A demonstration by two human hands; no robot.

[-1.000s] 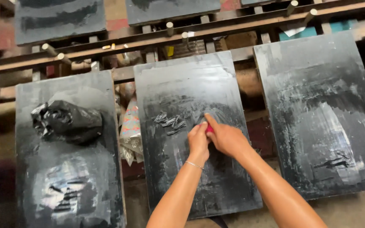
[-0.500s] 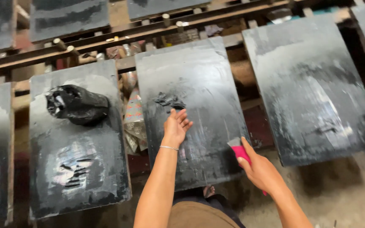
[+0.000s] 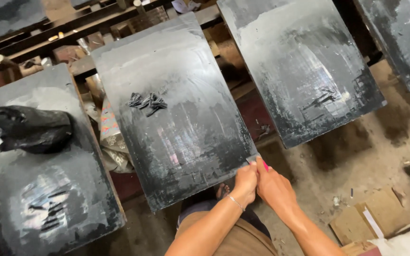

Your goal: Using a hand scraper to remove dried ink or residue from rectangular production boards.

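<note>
Hands (image 3: 262,182) now together at board (image 3: 176,109) corner, apparently pinching film.

The pink tool (image 3: 265,165) is almost wholly hidden between the right hand (image 3: 275,187) and left hand (image 3: 246,182). The outer black boards (image 3: 406,38) are cut off by the edges. What the small dark scraps (image 3: 148,102) are is too small to tell.
</note>
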